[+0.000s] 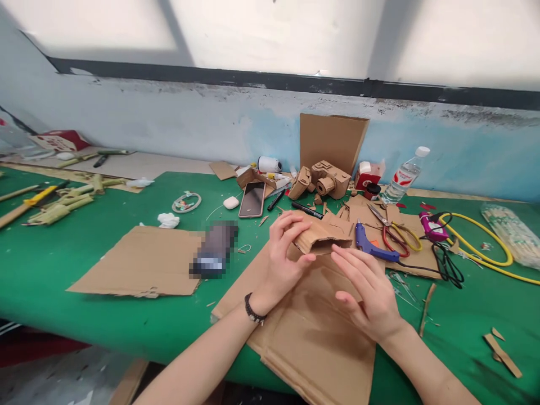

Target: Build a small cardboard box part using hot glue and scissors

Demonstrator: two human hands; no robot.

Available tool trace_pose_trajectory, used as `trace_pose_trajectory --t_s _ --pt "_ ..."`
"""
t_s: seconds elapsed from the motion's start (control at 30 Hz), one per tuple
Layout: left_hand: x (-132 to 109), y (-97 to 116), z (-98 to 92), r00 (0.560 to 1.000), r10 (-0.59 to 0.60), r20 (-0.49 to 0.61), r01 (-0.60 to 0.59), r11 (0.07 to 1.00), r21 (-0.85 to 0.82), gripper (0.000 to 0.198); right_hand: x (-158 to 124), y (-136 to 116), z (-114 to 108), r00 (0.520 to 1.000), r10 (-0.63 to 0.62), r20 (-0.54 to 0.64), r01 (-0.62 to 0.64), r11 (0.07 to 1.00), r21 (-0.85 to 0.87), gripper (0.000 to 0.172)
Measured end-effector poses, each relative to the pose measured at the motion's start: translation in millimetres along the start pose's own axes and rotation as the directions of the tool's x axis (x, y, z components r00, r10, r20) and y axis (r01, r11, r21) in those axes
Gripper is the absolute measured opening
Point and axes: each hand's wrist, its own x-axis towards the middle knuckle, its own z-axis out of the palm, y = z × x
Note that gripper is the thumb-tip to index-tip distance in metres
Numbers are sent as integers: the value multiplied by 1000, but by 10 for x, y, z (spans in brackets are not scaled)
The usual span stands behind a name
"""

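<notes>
A small folded cardboard box point(314, 232) with an open end facing me is held over a large cardboard sheet point(324, 337). My left hand point(284, 261) grips its left side, fingers over the top and thumb below. With fingers stretched out, my right hand point(367, 289) touches the lower right edge of the opening; its thumb stands apart. Just right of the box lies a blue glue gun point(373, 244). Scissors point(394, 230) with red and yellow handles rest beyond it on cardboard scraps. Behind the box is a black marker point(307, 210).
A cardboard camera model point(331, 179) stands by the wall, with a water bottle point(405, 177) to its right. A phone point(252, 199) and a white earbud case point(230, 202) lie further left. A yellow cable point(502, 239) curves at right. Another cardboard sheet point(139, 261) lies at left.
</notes>
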Motion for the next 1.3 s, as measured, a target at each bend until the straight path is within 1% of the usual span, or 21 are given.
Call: trace_pose_trajectory --t_s 0.07,0.13,0.27,0.33,0.47,0.57,0.63,0.7,0.87,0.97,1.07,1.13,1.2,1.3 --pt "-6 -7 -1 996 78 47 -80 996 33 68 -23 17 25 998 43 53 -43 999 11 67" --pt "-17 -18 1 987 127 94 -133 989 60 70 -37 37 45 992 76 103 -82 995 51 73" --pt "-85 -22 44 974 151 169 -173 978 119 73 -23 59 81 956 148 253 -193 968 161 89" --pt "-132 2 89 962 183 203 -208 973 105 72 -14 78 95 940 160 303 -226 954 198 92" --pt "-190 87 179 933 266 244 -278 960 18 68 -15 135 98 920 172 353 -281 916 286 87" --pt "-192 126 205 924 308 227 -324 945 35 62 -35 160 102 916 187 355 -299 909 292 84" --pt "-191 129 206 916 341 213 -360 931 60 60 -57 164 119 919 180 351 -286 917 278 84" --pt "-195 120 202 914 348 211 -370 926 78 59 -79 162 142 925 170 340 -271 922 276 83" --pt "-171 74 157 938 264 222 -294 949 114 62 -78 164 177 945 166 283 -236 943 234 76" --pt "-99 42 105 966 211 150 -230 965 125 67 -46 185 155 954 165 251 -224 948 225 78" --pt "-23 8 61 993 81 89 -87 994 64 66 -26 217 104 970 132 202 -181 952 247 73" --pt "9 -13 50 998 -20 56 18 999 31 61 -16 230 61 978 113 173 -155 954 258 70" --pt "25 -32 51 997 -76 23 76 997 10 58 -1 229 16 978 129 165 -171 947 273 69" --pt "29 -52 62 994 -109 10 109 994 2 58 21 208 -41 969 187 161 -233 910 344 67"
